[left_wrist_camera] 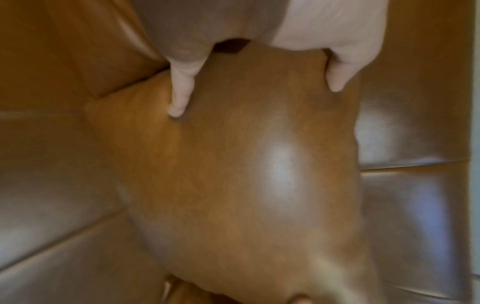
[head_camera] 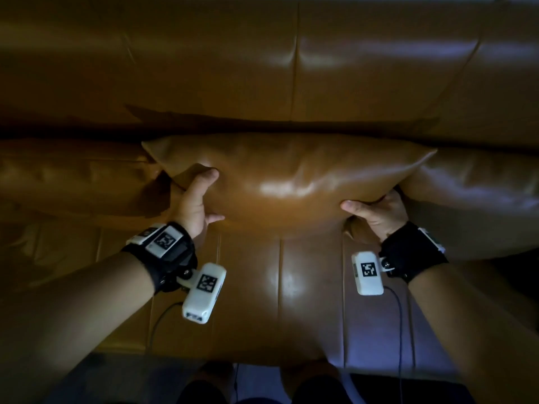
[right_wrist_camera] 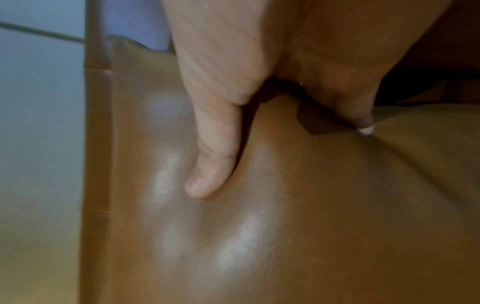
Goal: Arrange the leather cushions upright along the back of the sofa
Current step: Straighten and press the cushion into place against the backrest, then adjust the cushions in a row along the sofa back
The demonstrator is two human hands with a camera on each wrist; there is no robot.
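A tan leather cushion (head_camera: pixel 285 182) is held over the sofa seat (head_camera: pixel 277 287), close to the sofa back (head_camera: pixel 291 68), its face tilted up toward me. My left hand (head_camera: pixel 201 199) grips its left edge, thumb (left_wrist_camera: pixel 179 96) on the front face and the other fingers behind. My right hand (head_camera: pixel 376 208) grips the lower right corner, thumb (right_wrist_camera: pixel 207 174) pressed into the leather and the other fingers hidden behind it. In the wrist views the cushion (left_wrist_camera: pixel 246 174) (right_wrist_camera: pixel 298 226) fills most of the picture.
Another leather cushion (head_camera: pixel 472 199) lies at the right, against the held one. A similar bulge of leather (head_camera: pixel 73 182) lies at the left along the back. The sofa's front edge and dark floor (head_camera: pixel 131 383) are just below my arms.
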